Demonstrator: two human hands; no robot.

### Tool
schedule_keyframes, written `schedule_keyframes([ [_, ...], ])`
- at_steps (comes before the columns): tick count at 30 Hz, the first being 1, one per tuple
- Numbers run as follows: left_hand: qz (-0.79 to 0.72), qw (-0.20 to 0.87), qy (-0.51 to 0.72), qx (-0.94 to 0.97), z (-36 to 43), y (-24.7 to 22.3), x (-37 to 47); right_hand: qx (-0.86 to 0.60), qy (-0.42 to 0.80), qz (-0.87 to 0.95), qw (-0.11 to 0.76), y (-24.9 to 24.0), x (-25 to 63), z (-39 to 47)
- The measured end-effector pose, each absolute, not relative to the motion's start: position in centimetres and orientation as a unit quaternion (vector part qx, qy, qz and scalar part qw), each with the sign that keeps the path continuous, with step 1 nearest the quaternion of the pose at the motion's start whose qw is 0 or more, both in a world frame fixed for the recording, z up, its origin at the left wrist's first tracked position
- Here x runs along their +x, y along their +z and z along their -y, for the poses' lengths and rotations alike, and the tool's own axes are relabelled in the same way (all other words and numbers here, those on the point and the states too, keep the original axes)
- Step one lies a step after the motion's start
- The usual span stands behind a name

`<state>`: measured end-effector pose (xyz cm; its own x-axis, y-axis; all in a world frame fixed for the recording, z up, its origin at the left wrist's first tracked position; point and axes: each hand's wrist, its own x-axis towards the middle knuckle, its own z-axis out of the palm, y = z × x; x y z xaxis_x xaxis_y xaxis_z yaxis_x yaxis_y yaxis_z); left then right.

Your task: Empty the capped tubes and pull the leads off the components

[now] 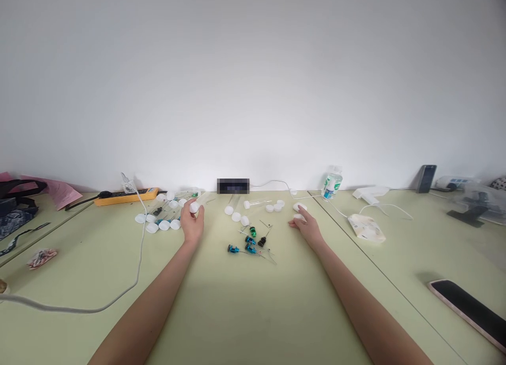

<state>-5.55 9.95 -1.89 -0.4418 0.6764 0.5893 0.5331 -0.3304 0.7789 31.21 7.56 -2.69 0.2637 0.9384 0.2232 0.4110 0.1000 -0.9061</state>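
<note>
My left hand is closed around the white-capped end of a clear plastic tube, whose cap shows between thumb and fingers. On the right, my right hand has its fingers curled at a small white cap. Just behind them lies another white rounded piece. Between the hands are blue fittings with thin wire stems, a green one and a black one. Beyond them lie clear tubes with white caps and several loose caps.
Several capped tubes holding fittings lie left of my left hand. A white cable crosses the table from an orange power strip. A clear bottle, a packet and a phone are on the right.
</note>
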Motion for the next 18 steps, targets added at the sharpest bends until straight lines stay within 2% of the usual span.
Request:
schedule_keyframes([
  [4,-0.575,0.096,0.608,0.539,-10.9,-2.7,-5.8,-0.643,0.154,0.593,0.458,-3.2,30.9,-8.1],
  [10,-0.585,0.128,0.511,0.617,-12.0,-3.8,-4.9,-0.636,0.109,0.650,0.402,-3.6,30.5,-8.5],
  [18,-0.589,0.068,0.384,0.708,-13.7,-4.6,-4.7,-0.637,0.075,0.696,0.323,-3.4,29.6,-8.3],
])
